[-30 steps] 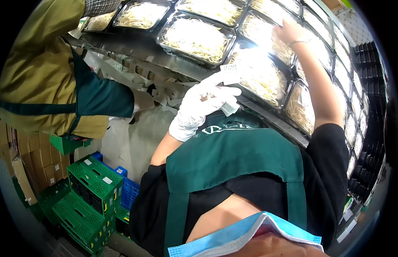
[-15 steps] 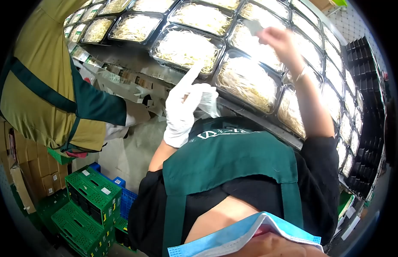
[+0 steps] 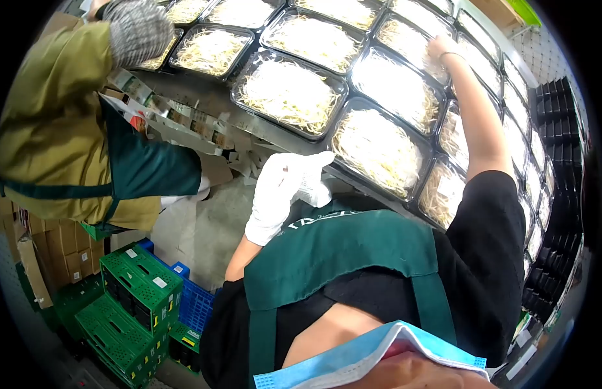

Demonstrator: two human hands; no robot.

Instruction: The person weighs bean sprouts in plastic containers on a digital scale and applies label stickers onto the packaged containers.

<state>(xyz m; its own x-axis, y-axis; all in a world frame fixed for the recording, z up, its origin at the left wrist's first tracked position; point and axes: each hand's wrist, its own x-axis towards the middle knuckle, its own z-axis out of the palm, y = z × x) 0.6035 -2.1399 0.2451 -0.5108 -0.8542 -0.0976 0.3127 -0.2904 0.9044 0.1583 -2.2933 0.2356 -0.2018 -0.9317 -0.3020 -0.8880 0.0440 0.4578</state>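
My left hand (image 3: 275, 194), in a white glove, is closed on a pale, finely lined sheet that looks like labels (image 3: 315, 194), mostly hidden below the fingers. Its fingertips are near the front edge of a black tray of bean sprouts (image 3: 375, 152) under clear film. Bare and reaching forward, my right hand (image 3: 445, 49) rests on a film-covered tray of bean sprouts (image 3: 404, 40) farther back. Glare and the angle hide its fingertips, so whether anything is in them does not show. Another sprout tray (image 3: 288, 94) lies nearer, to the left.
Rows of sprout trays cover the table. Stacked black trays (image 3: 554, 162) line the right side. At left, a co-worker in an olive top (image 3: 51, 129) has a grey sleeve (image 3: 140, 32) over the trays. Green crates (image 3: 142, 275) and cardboard boxes (image 3: 64, 249) stand on the floor.
My right hand has moved forward and down onto a farther tray; the pale piece it held no longer shows. My left hand has lowered slightly. The co-worker's sleeve has come into view.
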